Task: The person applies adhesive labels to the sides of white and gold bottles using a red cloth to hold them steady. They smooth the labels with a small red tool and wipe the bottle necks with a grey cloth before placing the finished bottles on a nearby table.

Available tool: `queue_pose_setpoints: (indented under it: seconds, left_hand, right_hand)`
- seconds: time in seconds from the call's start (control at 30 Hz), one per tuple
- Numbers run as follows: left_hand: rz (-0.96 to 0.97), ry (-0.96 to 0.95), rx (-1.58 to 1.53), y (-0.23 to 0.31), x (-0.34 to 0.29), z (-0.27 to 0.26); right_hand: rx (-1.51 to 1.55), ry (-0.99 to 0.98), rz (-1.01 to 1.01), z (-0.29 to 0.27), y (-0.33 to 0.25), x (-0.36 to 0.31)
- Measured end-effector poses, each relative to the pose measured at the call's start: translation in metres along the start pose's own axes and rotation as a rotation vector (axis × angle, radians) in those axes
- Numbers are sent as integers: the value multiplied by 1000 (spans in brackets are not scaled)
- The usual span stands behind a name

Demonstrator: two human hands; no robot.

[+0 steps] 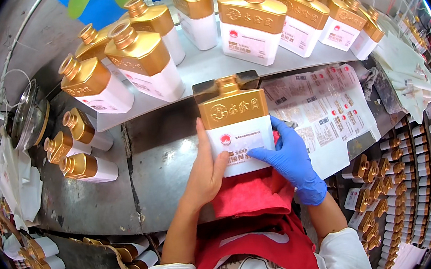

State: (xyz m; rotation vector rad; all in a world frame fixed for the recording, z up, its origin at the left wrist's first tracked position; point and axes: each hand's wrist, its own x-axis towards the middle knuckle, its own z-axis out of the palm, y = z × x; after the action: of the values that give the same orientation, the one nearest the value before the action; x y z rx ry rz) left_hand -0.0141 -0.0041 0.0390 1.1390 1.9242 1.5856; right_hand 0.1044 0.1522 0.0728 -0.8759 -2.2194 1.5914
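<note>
The bare left hand point(207, 167) and blue-gloved right hand point(295, 160), both partly curled, grip opposite sides of a gold-and-white bottle point(239, 132) above the metal worktable point(171, 187). Similar bottles point(252, 24) line the far shelf point(203, 72); a printed label sheet point(323, 103) lies right.

We've got a two-tone bottle point(242, 134): gold neck and shoulder, gold-on-gold relief, white body, red round emblem, dark print. Shelf bottles point(253, 24) match. Right hand point(294, 160) reads solid blue, glove colour. Label sheet point(324, 106): white, repeating red dots and brownish blocks. Cloth point(254, 194) pinkish red, apron point(300, 249) deeper red. We see a white shirt point(341, 258) with brown-tan patterning, dark grey scuffed worktop point(164, 151), light grey shelf point(202, 67).
</note>
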Motion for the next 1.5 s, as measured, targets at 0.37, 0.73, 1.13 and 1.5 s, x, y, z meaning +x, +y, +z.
queue_pose_setpoints:
  seconds: [0.37,0.73,1.13,1.5]
  left_hand:
    - [-42,130,-50,8,11,6]
    - [-36,165,10,6,15,2]
    - [-106,-24,-205,5,6,-4]
    - [-80,-114,-268,6,8,-9]
  right_hand:
    - [30,-29,152,-11,16,-2]
    - [18,-47,85,-10,13,-1]
    - [54,-90,44,-11,9,1]
    - [1093,56,433,-76,70,8]
